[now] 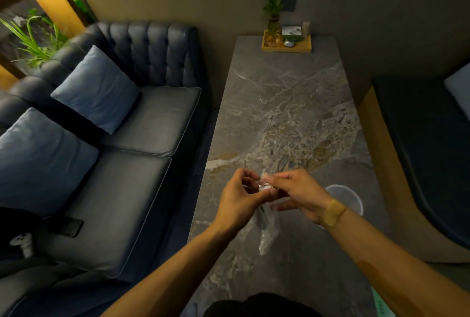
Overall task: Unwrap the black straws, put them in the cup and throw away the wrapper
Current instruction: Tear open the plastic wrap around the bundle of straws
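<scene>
Both my hands meet above the near part of the grey marble table (284,103). My left hand (237,199) and my right hand (296,192) each pinch the top end of a clear plastic wrapper (267,236), which hangs down between them. Thin black straws (262,215) show dimly inside the wrapper below my fingers. A clear plastic cup (347,197) stands on the table just right of my right wrist, partly hidden by it. The cup looks empty.
A wooden tray (287,47) with a small plant and a card stands at the table's far end. A dark blue sofa (142,133) with pale blue cushions runs along the left. Another bench seat (427,143) is on the right.
</scene>
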`<state>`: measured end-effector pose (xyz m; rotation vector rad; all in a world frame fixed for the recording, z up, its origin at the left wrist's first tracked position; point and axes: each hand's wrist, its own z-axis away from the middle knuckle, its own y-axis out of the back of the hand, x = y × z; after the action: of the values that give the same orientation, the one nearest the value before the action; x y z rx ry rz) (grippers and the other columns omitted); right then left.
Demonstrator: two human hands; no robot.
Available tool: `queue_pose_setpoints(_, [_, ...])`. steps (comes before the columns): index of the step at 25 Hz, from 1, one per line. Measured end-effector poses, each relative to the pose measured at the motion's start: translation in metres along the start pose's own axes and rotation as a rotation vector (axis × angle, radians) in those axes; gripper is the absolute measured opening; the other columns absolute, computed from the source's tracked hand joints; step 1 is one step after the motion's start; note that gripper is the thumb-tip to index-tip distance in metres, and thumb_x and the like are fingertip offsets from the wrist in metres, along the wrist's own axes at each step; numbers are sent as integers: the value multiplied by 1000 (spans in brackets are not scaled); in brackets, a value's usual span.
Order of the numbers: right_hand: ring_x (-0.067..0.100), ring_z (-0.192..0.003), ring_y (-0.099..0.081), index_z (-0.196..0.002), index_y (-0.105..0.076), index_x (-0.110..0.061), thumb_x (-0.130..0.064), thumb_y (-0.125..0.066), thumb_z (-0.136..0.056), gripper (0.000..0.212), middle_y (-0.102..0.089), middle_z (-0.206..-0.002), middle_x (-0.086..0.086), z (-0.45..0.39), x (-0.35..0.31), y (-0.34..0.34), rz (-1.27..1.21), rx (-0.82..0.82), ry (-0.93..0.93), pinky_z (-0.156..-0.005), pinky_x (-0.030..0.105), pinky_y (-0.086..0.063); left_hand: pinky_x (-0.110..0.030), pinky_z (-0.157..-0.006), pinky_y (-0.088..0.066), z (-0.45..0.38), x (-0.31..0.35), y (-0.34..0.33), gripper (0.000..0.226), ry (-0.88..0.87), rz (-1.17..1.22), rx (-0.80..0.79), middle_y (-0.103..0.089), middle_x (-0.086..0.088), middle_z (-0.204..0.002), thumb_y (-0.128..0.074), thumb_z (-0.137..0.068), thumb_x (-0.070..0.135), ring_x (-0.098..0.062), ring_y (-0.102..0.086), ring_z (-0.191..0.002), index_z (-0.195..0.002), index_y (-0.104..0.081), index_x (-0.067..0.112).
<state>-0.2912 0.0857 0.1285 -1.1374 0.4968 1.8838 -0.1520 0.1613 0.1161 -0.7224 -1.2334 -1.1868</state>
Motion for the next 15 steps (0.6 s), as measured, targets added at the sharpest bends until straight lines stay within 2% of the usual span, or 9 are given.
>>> queue_pose_setpoints(2, [10, -74, -72, -95, -76, -6, -28, -61, -92, 26, -74, -76, 1, 2, -2, 2, -3, -40, -11, -56, 28, -57, -34, -65, -61, 0, 0, 2, 32, -32, -32, 3, -68, -5, -90, -83, -71, 28, -19, -69, -80, -93, -60, 28])
queue_pose_setpoints(5, [13, -79, -70, -100, -74, -2, -24, -59, -94, 28, -71, -87, 9, 5, -7, 5, 28, -47, 6, -57, 29, -58, -21, -61, -57, 0, 1, 4, 18, -128, -114, 50, -70, 3, -87, -77, -79, 31, -8, -70, -77, -90, -64, 30])
queue_pose_setpoints(8, [13, -76, -65, -98, -75, -4, -22, -60, -93, 24, -68, -82, 10, 7, -11, 5, 93, -18, 56, -55, 28, -58, -16, -61, -54, 0, 4, 4, 5, -182, -185, 102, -70, 9, -82, -71, -85, 27, -3, -68, -75, -85, -68, 30])
queue_pose_setpoints(12, [14, -63, -62, -76, -78, -12, -17, -64, -87, 18, -66, -66, 7, 3, -18, 19, 240, 263, 161, -51, 30, -57, -22, -61, -56, -4, 4, 21, 7, -65, -55, 203, -69, 6, -85, -64, -90, 23, -7, -69, -75, -85, -65, 28])
queue_pose_setpoints(15, [23, -55, -60, -70, -74, -6, -23, -65, -83, 23, -64, -58, 12, 3, -16, 41, 475, 412, 247, -50, 38, -56, -29, -66, -60, -8, 0, 40, 6, -30, 0, 228, -69, 2, -87, -62, -91, 21, -13, -69, -78, -87, -65, 24])
